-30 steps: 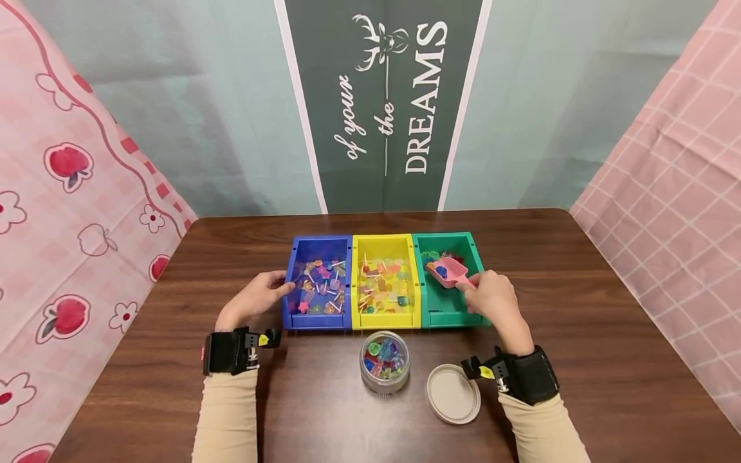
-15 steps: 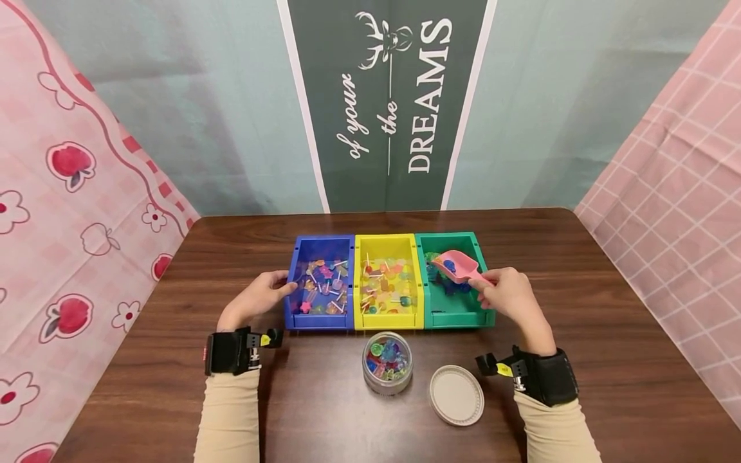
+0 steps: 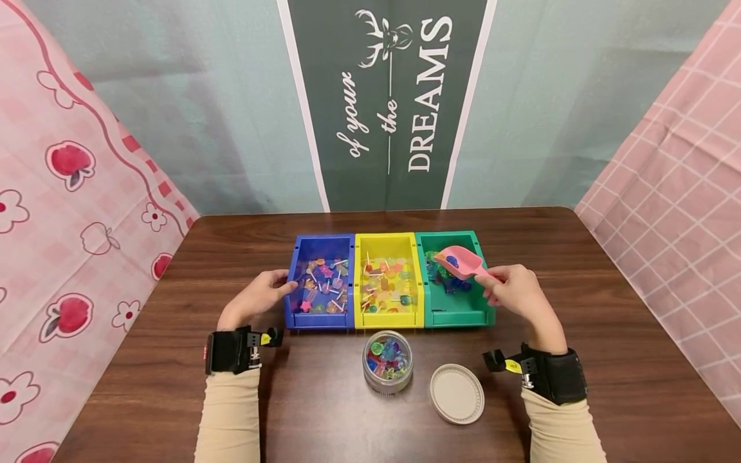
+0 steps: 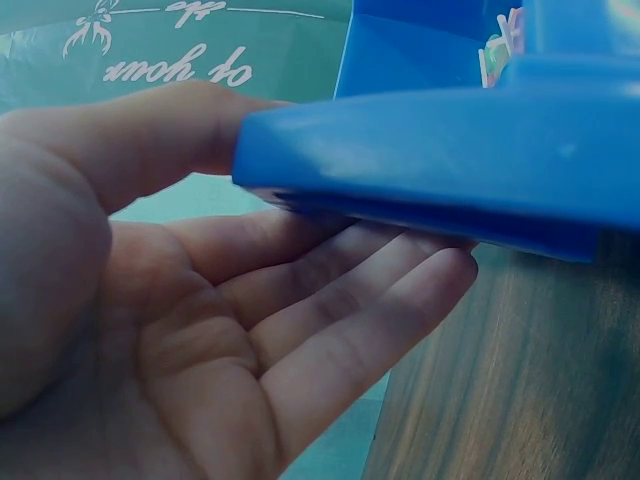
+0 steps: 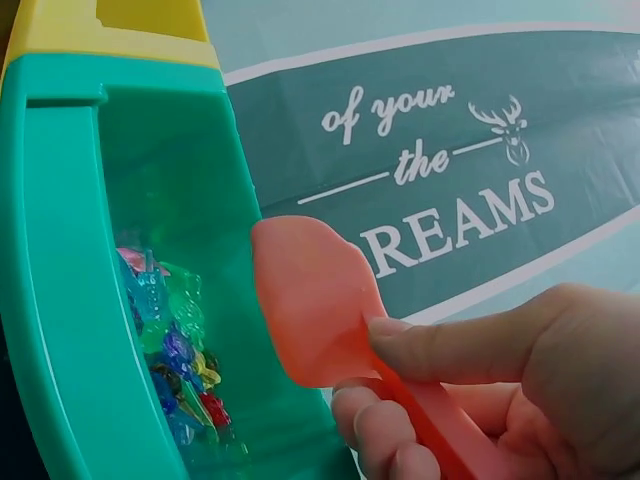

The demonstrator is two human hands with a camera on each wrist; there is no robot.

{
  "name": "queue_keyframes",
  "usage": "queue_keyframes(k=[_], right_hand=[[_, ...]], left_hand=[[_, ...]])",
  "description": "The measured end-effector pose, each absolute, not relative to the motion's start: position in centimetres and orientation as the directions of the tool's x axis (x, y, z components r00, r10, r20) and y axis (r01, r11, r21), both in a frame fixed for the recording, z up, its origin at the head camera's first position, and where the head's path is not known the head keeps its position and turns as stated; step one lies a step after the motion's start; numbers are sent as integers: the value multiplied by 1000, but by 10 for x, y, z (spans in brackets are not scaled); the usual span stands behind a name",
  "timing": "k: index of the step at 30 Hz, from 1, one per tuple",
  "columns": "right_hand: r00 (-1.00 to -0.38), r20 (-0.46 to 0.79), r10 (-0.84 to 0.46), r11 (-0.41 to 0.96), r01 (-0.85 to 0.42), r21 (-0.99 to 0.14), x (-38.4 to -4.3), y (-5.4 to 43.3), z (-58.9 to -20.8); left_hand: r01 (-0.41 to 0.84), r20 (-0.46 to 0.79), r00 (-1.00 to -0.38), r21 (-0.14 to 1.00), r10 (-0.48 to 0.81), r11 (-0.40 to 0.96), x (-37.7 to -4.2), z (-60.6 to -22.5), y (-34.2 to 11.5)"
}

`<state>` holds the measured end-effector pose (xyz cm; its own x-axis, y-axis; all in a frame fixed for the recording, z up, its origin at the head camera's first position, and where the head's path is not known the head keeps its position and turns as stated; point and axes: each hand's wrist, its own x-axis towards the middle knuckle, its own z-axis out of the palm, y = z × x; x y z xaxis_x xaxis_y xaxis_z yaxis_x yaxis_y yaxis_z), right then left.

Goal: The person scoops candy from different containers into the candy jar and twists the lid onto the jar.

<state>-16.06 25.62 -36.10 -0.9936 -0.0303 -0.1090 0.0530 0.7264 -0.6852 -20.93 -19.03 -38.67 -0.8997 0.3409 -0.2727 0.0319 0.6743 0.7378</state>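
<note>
My right hand [image 3: 515, 289] grips the handle of a pink scoop [image 3: 466, 262], thumb on top and fingers curled beneath. The scoop is tilted over the green bin [image 3: 460, 318], its mouth to the left with a blue and an orange piece at it. Shiny translucent pieces [image 5: 180, 345] lie inside the green bin. On the far left, my left hand [image 3: 260, 296] holds the side of the blue bin [image 3: 318, 320], thumb over its rim and the other fingers extended along the outside and below. Small charms and lollipop shapes [image 3: 327, 283] fill the blue bin's floor.
A yellow bin [image 3: 388, 319] of similar small pieces stands between the blue and green bins. In front are a clear jar [image 3: 388, 382] holding colourful pieces and a round pale lid [image 3: 457, 394]. A fabric backdrop [image 3: 231, 128] rises behind the brown table [image 3: 347, 424].
The scoop has moved to the right and up over the green bin and tipped further. More pieces show in that bin. My left hand stays on the blue bin.
</note>
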Motion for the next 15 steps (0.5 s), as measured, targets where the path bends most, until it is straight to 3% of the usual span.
queue_keyframes(k=[15], right_hand=[[-993, -110, -38, 728, 48, -684, -160, 260, -360]], left_hand=[[27, -272, -905, 731, 328, 682, -209, -387, -189]])
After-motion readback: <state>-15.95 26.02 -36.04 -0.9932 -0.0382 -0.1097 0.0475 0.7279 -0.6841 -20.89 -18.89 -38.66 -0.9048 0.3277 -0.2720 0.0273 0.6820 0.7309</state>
